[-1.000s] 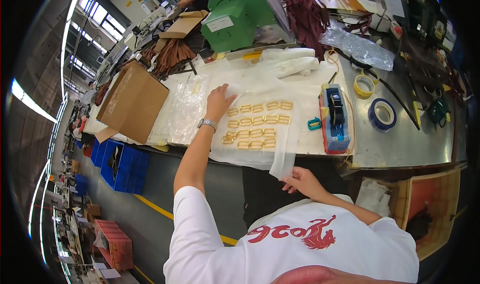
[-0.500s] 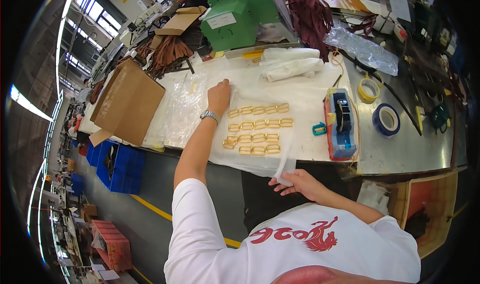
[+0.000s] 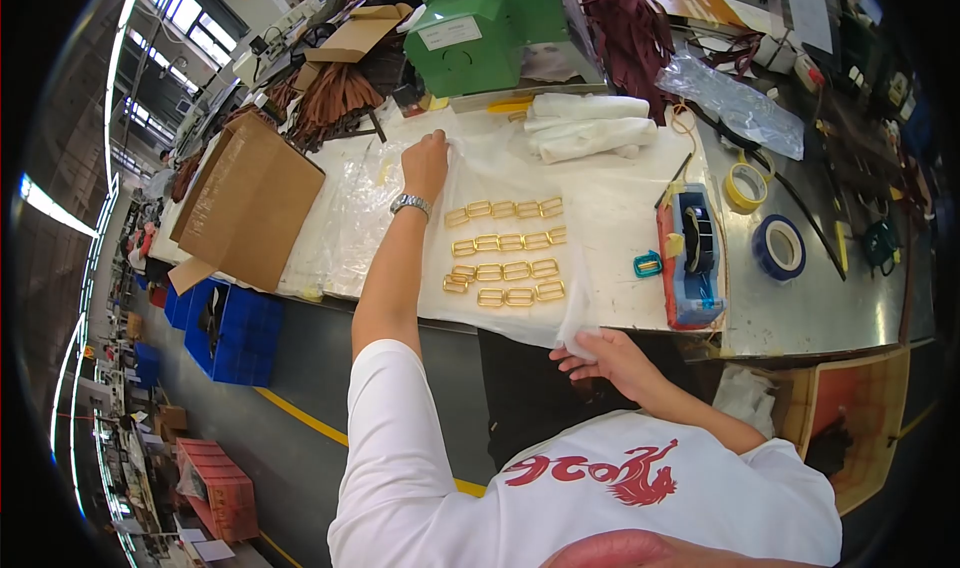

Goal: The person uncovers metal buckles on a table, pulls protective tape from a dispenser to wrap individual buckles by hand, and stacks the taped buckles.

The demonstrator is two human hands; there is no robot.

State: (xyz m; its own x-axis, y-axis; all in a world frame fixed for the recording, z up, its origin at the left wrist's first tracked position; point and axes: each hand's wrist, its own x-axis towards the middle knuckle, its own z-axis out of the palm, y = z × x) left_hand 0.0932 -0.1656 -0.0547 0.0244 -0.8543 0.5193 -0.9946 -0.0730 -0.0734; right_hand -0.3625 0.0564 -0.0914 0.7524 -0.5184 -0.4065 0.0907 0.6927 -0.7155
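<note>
Several gold metal buckles lie in rows on a thin translucent white sheet on the worktable. My left hand, with a watch on its wrist, is closed on the sheet's far left corner, beyond the buckles. At the table's front edge my right hand pinches the sheet's near right corner between thumb and forefinger, the other fingers partly curled. White rolled bundles lie beyond the buckles.
An open cardboard box stands at the left. To the right are a tape dispenser, blue tape, yellow tape and a small teal object. A green machine stands behind; a co-worker's arm shows beyond.
My left hand has moved away from me, toward the table's far side, and its fingers have closed. The sheet's near right corner stays in my right hand. The view has shifted slightly.
</note>
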